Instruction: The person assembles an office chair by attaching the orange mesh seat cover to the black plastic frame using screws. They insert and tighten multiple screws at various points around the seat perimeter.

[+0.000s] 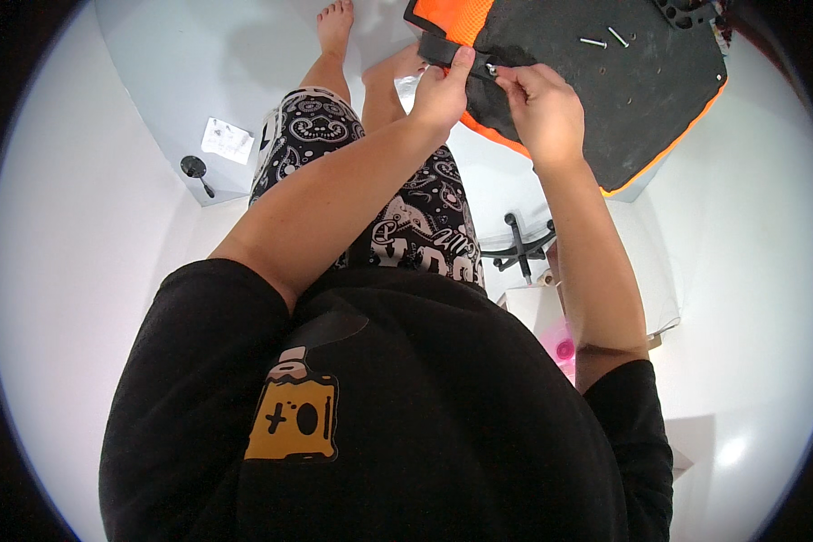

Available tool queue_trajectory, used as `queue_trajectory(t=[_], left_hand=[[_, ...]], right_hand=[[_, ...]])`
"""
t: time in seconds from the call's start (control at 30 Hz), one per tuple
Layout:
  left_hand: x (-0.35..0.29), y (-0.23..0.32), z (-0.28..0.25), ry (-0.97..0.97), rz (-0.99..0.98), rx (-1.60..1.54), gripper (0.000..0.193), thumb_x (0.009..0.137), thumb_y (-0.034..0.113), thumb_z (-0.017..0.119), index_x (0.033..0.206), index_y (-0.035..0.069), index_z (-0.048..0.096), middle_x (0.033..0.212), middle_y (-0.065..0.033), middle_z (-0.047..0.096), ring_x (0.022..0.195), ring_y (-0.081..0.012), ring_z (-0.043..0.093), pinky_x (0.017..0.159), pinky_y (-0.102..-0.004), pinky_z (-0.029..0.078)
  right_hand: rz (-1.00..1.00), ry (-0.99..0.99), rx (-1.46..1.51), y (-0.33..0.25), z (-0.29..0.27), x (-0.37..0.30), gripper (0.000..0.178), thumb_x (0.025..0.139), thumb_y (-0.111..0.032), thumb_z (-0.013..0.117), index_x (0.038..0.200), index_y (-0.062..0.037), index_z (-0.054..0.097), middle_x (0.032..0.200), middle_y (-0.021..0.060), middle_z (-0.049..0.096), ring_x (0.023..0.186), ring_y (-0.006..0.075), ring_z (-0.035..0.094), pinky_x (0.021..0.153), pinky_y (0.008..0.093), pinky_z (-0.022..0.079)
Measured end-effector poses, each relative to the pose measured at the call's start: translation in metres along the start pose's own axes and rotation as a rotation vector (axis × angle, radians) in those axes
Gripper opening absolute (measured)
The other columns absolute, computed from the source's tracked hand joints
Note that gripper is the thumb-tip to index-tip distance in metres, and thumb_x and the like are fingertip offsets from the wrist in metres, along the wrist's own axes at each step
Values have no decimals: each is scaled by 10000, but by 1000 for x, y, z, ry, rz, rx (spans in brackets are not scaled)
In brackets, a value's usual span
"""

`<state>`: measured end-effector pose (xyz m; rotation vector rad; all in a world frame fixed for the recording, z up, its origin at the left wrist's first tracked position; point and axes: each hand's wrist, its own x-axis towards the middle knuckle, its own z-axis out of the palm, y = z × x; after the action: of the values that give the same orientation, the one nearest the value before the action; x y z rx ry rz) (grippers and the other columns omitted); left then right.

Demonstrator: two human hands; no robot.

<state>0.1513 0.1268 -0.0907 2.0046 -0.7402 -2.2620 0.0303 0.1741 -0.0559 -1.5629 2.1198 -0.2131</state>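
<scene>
My left hand (pixel 444 94) is closed around a black flat bar (pixel 439 48), its thumb lying along the top near the bar's end. Just right of it, my right hand (pixel 549 110) pinches a small silver bolt (pixel 490 69) between thumb and fingertips, close against the bar. Whether the bolt sits in a hole cannot be made out. Both hands are over the near left edge of a black chair panel (pixel 605 117) with orange edging and orange mesh. Two loose silver bolts, one lying (pixel 593 42) and another slanted (pixel 618 37), rest on the panel.
A black bracket with holes (pixel 685 13) is at the panel's far right. On the floor are a sheet of paper (pixel 228 140) and a round black piece with a stem (pixel 194 169). A black star-shaped chair base (pixel 518 248) and a pink item (pixel 562 348) lie by my right forearm.
</scene>
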Motion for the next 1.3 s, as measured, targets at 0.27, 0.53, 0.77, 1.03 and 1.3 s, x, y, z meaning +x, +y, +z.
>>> queue_trajectory(t=[0.27, 0.53, 0.77, 1.03, 1.3], left_hand=[[6, -17, 13, -95, 33, -218, 495, 866, 452, 527, 1020, -17, 554, 942, -57, 593, 839, -117, 532, 752, -248, 418], [38, -58, 23, -295, -119, -382, 560, 835, 596, 440, 1042, 90, 565, 942, -3, 563, 864, -81, 479, 704, -242, 362], [15, -21, 18, -366, -283, -350, 728, 797, 739, 125, 1244, 268, 453, 1285, 90, 443, 1202, -101, 311, 894, -442, 206], [25, -36, 34, -372, -333, -350, 640, 807, 652, 373, 1242, 191, 457, 1256, 25, 462, 1148, -133, 367, 949, -418, 215], [26, -34, 35, -530, -152, -234, 452, 798, 457, 580, 1027, 69, 610, 1009, -44, 585, 1008, -149, 472, 921, -298, 292]], right_hand=[[236, 114, 150, 1, 13, -17, 99, 741, -181, 668, 809, -109, 675, 716, 69, 612, 637, 243, 600, 585, 333, 483], [894, 89, 569, -9, 14, -18, 120, 786, -122, 649, 790, -14, 596, 693, 71, 617, 549, 144, 587, 521, 278, 485], [1403, 466, 1380, -18, 22, 2, 109, 863, -86, 549, 903, -19, 473, 788, 124, 592, 623, 167, 602, 591, 292, 549], [1412, 456, 1538, 1, 19, -9, 131, 880, -94, 524, 951, -8, 454, 819, 106, 573, 671, 180, 614, 582, 301, 556], [1423, 491, 1487, -1, 23, -5, 198, 868, -184, 572, 954, -40, 467, 781, 79, 576, 692, 173, 593, 556, 350, 525]])
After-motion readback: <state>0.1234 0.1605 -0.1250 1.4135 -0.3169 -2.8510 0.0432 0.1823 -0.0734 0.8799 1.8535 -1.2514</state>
